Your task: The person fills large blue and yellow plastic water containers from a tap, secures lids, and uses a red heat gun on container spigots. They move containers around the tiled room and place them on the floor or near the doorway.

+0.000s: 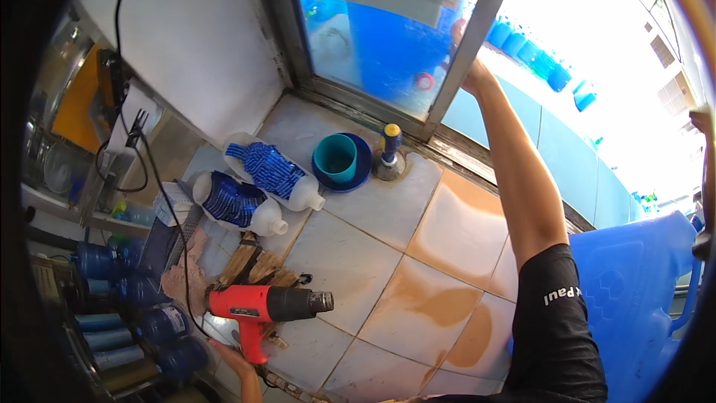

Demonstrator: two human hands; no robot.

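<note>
My right arm reaches far forward, and my right hand (471,73) is closed round the metal edge of a sliding glass door (461,56); some fingers show through the pane. At the lower left, my left hand (235,362) is beside the grip of a red heat gun (242,303), its visible fingers stretched out toward the black cord. The heat gun lies on the tiled counter (335,254), its dark nozzle pointing right. Whether the left hand touches the gun or cord is unclear.
Two white bottles with blue wrapping (272,168) lie near a teal cup (335,158) in a blue bowl (363,172). A yellow-and-blue-handled tool (391,142) stands by the door track. A large blue water container (630,291) fills the right, where another person's hand (701,121) shows. Blue jugs (160,325) stand lower left.
</note>
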